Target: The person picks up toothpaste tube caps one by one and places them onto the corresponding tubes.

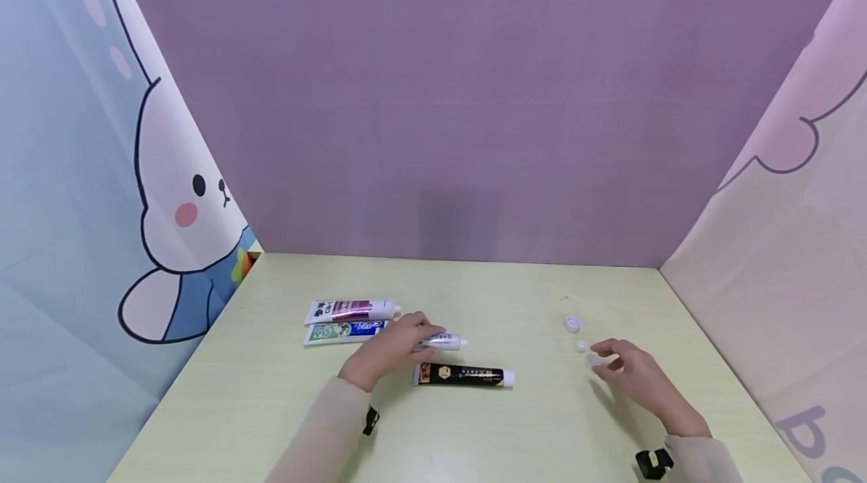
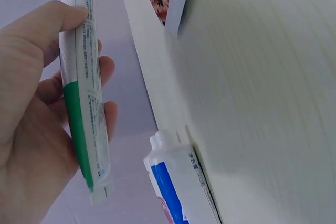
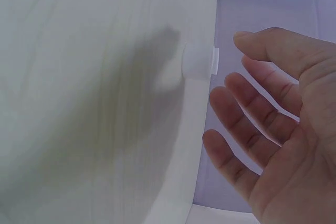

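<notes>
My left hand [image 1: 393, 347] grips a white toothpaste tube [image 1: 443, 341], its narrow end pointing right. In the left wrist view this tube [image 2: 84, 87] shows a green patch and small print, with the thumb across one side and fingers behind. Just in front of that hand lies a black toothpaste tube [image 1: 463, 375] with a white cap. My right hand [image 1: 633, 378] hovers over the table at the right, fingers spread and loosely bent, holding nothing. A translucent cap [image 1: 592, 360] lies right by its fingertips; the right wrist view shows this cap [image 3: 198, 60] apart from the fingers.
Left of my left hand lie a purple-and-white toothpaste tube [image 1: 352, 310] and a blue-and-green toothpaste tube [image 1: 345, 332], side by side. Beyond the right hand are a larger white cap [image 1: 572, 323] and a small white cap [image 1: 581, 346]. A purple cloth [image 1: 447, 107] hangs behind the table [image 1: 515, 438].
</notes>
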### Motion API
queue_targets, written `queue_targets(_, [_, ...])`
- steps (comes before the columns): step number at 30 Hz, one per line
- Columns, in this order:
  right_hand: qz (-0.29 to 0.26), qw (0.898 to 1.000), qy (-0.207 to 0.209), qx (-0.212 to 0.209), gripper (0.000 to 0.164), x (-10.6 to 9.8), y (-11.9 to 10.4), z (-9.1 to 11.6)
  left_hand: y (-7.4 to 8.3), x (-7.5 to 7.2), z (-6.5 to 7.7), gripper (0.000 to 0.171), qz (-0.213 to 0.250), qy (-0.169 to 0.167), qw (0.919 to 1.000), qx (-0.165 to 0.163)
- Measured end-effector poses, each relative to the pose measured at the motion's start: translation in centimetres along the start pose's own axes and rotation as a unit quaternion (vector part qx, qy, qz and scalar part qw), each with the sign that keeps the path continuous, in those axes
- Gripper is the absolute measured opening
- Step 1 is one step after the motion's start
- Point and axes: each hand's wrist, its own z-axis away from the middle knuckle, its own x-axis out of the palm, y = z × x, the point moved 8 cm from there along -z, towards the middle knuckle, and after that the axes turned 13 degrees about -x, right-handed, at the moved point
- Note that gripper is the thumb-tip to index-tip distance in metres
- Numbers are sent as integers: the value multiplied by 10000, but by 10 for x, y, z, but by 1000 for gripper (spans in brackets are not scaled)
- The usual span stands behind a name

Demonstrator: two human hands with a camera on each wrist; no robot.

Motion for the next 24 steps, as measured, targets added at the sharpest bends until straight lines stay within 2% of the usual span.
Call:
queue_targets(6, [-78,9995,-134,289,36,5,12,2,4,1,-1,42,50,42,10000,31])
queue_targets(13, [-76,9989,-210,417,44,9,20,0,12,1,-1,42,-18,120,9993,360])
queue_targets(24, [-12,9983,-276,522,41,14,27,-1,16,11,-5,43,35,-179,9993,323])
